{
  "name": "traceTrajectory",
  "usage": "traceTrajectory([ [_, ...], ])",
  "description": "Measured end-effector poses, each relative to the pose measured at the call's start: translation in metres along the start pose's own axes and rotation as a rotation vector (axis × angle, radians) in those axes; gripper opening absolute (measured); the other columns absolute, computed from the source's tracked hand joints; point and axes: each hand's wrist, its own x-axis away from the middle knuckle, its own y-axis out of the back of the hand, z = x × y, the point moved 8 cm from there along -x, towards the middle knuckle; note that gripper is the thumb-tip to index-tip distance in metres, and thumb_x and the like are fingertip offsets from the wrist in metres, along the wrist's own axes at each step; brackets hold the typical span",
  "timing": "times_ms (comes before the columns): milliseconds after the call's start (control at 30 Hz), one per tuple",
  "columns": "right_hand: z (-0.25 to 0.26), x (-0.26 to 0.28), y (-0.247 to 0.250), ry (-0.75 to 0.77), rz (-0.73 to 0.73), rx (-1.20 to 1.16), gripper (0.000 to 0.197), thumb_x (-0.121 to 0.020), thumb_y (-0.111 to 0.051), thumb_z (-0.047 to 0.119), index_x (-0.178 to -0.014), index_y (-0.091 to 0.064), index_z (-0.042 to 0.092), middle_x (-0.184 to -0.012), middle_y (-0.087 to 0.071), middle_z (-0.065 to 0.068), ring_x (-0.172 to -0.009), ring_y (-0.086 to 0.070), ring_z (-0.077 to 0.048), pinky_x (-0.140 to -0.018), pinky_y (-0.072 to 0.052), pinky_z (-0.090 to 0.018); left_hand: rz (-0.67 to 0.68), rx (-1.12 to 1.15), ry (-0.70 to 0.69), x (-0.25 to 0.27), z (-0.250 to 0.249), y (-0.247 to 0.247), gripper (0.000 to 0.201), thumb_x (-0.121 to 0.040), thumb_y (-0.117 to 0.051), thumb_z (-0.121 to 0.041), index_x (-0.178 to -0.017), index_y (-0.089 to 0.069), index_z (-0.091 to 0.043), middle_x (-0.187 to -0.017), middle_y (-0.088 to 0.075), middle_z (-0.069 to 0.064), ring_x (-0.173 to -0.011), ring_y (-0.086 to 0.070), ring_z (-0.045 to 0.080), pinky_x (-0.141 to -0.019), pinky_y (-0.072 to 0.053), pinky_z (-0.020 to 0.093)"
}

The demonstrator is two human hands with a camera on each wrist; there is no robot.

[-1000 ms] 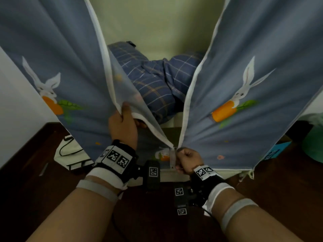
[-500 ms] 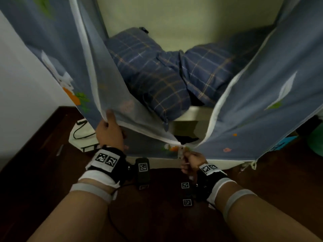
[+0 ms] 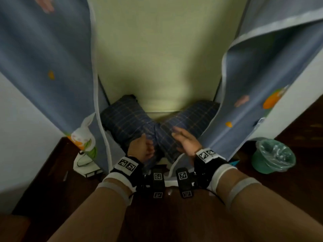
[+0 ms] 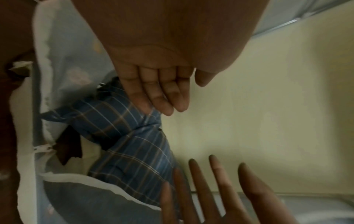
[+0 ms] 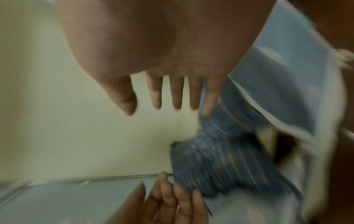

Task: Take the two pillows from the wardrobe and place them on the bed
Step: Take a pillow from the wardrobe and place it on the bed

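From the head view two plaid pillows lie at the wardrobe (image 3: 157, 58) bottom, the left pillow (image 3: 125, 123) at 11 o'clock of the hands, the right pillow (image 3: 192, 117) at 1 o'clock. The left hand (image 3: 141, 149) and right hand (image 3: 185, 142) reach in, empty. Only the left wrist view shows the left hand's fingers (image 4: 164, 94) straight and together; the blurred right wrist view seems to show slightly spread fingers (image 5: 176, 92).

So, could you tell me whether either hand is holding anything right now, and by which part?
Nothing is held: the left hand and right hand reach open-fingered toward the plaid pillows.
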Motion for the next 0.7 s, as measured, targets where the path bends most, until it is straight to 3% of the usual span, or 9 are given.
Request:
traceTrajectory([
  [67,0.035,-0.001,0.025,0.102,-0.065,0.194,0.058,-0.09,-0.067,0.025,-0.146,-0.051,0.023,-0.15,-0.053,-0.007,-0.136,-0.051,-0.023,-0.116,-0.04,-0.041,0.063,-0.069,-0.024,0.019,-0.028,-0.024,0.038,-0.105,-0.041,-0.024,-0.073,-0.055,-0.009,-0.066,-0.052,0.009,-0.059,-0.051,0.02,-0.062,-0.042,0.027],
  [167,0.056,0.005,0.066,0.091,-0.212,0.308,0.065,-0.089,-0.068,0.019,-0.149,-0.046,0.018,-0.152,-0.049,-0.012,-0.14,-0.048,-0.03,-0.118,-0.038,-0.043,0.137,-0.167,-0.08,0.028,-0.058,-0.054,0.032,-0.103,-0.043,-0.016,-0.074,-0.055,-0.011,-0.068,-0.053,0.008,-0.061,-0.053,0.018,-0.064,-0.042,0.025],
  [267,0.038,0.013,0.114,-0.06,-0.401,0.301,0.063,-0.092,-0.064,0.017,-0.151,-0.042,0.017,-0.153,-0.046,-0.016,-0.14,-0.045,-0.035,-0.116,-0.037,-0.039,0.215,-0.239,-0.118,0.017,-0.079,-0.084,0.032,-0.103,-0.044,-0.016,-0.073,-0.055,-0.012,-0.069,-0.054,0.006,-0.062,-0.053,0.017,-0.064,-0.044,0.025],
  [400,-0.016,0.02,0.163,-0.263,-0.65,0.232,0.071,-0.09,-0.066,0.024,-0.153,-0.035,0.011,-0.153,-0.044,-0.02,-0.138,-0.044,-0.041,-0.111,-0.038,-0.042,0.323,-0.339,-0.087,-0.024,-0.08,-0.119,0.033,-0.102,-0.043,-0.013,-0.07,-0.053,-0.014,-0.065,-0.053,0.005,-0.059,-0.051,0.016,-0.063,-0.041,0.024],
  [500,-0.048,0.014,0.158,-0.373,-0.715,0.155,0.079,-0.091,-0.064,0.03,-0.158,-0.025,0.015,-0.159,-0.036,-0.017,-0.142,-0.04,-0.041,-0.111,-0.041,-0.045,0.415,-0.425,-0.032,-0.064,-0.071,-0.137,0.034,-0.102,-0.046,-0.011,-0.068,-0.053,-0.012,-0.042,-0.056,-0.002,-0.057,-0.05,0.017,-0.062,-0.04,0.025],
  [567,-0.065,0.004,0.14,-0.377,-0.734,0.091,0.077,-0.088,-0.066,0.029,-0.156,-0.031,0.022,-0.156,-0.042,-0.016,-0.138,-0.045,-0.041,-0.109,-0.045,-0.049,0.478,-0.496,-0.016,-0.091,-0.064,-0.144,0.033,-0.101,-0.048,-0.01,-0.069,-0.054,-0.012,-0.038,-0.057,-0.005,-0.057,-0.052,0.018,-0.061,-0.041,0.025],
  [633,-0.082,-0.007,0.115,-0.385,-0.734,-0.027,0.07,-0.087,-0.066,0.021,-0.152,-0.039,0.025,-0.149,-0.05,-0.016,-0.131,-0.053,-0.04,-0.107,-0.048,-0.052,0.524,-0.598,-0.023,-0.112,-0.062,-0.148,0.03,-0.1,-0.052,-0.011,-0.071,-0.057,-0.014,-0.057,-0.063,0.001,-0.061,-0.054,0.017,-0.063,-0.043,0.027],
  [700,-0.094,-0.015,0.086,-0.418,-0.694,-0.128,0.062,-0.091,-0.064,0.012,-0.15,-0.043,0.019,-0.144,-0.055,-0.018,-0.12,-0.06,-0.033,-0.106,-0.049,-0.048,0.553,-0.704,-0.062,-0.136,-0.057,-0.146,0.024,-0.097,-0.058,-0.015,-0.073,-0.059,-0.018,-0.077,-0.065,0.01,-0.068,-0.061,0.021,-0.068,-0.05,0.031],
])
